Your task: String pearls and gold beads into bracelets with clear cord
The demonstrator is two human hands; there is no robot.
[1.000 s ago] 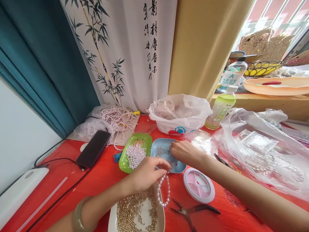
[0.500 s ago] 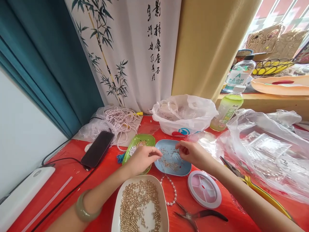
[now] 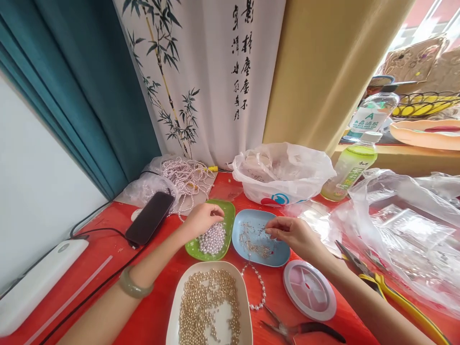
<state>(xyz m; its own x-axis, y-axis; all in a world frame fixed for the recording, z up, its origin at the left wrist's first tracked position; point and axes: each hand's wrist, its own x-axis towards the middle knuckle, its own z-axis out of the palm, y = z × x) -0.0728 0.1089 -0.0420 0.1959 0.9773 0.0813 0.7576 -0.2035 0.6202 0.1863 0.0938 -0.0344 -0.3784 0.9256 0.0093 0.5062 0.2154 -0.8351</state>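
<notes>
Over the upper part of the green tray [image 3: 230, 209] is my left hand [image 3: 203, 220], its fingers curled down above the pearly beads [image 3: 212, 238]; whatever is between its fingertips is too small to make out. My right hand [image 3: 290, 232] is at the right side of the blue tray [image 3: 237, 242], thumb and fingers pinched together. Something thin, like a metal pin, shows at its fingertips. More loose pins [image 3: 259, 249] lie in the blue tray. Nearer to me stands a cream tray [image 3: 245, 306] of gold beads [image 3: 196, 304].
A pearl string [image 3: 264, 290], a round divided case [image 3: 309, 290] and black-handled pliers [image 3: 283, 329] lie in front. Yellow-handled pliers [image 3: 406, 299] and plastic bags [image 3: 406, 230] are at right. A phone [image 3: 150, 218] is at left, a bag-lined bowl [image 3: 280, 184] behind.
My left hand has moved left and up from between the trays to over the green tray, uncovering its pearly beads. My right hand has come down lower over the blue tray. The view has shifted slightly.
</notes>
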